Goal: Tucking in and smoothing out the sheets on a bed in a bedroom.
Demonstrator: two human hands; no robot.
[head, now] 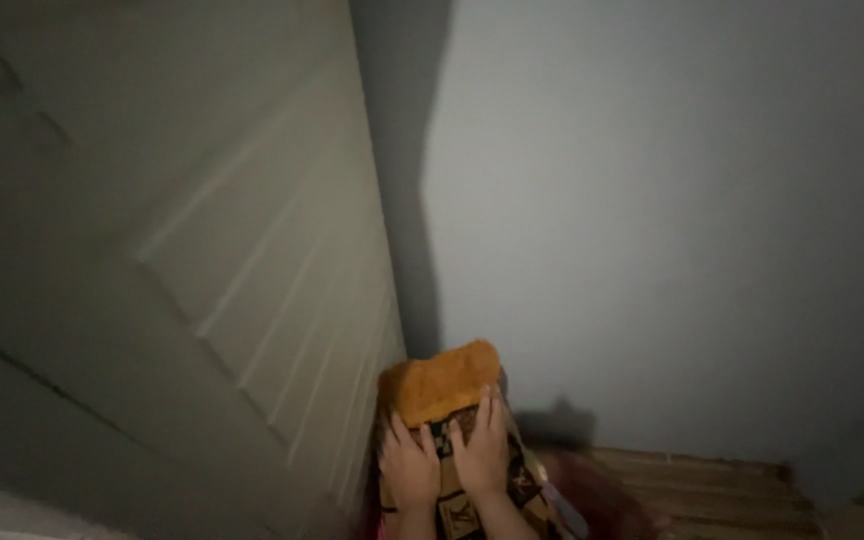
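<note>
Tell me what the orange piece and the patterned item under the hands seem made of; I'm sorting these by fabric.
The orange piece looks like fuzzy fleece or terry: matte, nubby, soft-edged. The patterned item, brown and black checks, looks like a smoother woven or printed textile; the dim light leaves it open. The left hand and right hand press flat on it.

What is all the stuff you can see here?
door: one, pale grey-white with panels, left side, running into the corner
wall: one, plain grey, right side and back
floor: one strip, brown wood, bottom right
orange cloth: one, fuzzy orange, on top of the bundle in the corner
patterned cloth: one, brown and dark checks, under the orange cloth
left hand: one, flat on the patterned cloth
right hand: one, flat on the patterned cloth, beside the left hand
</note>
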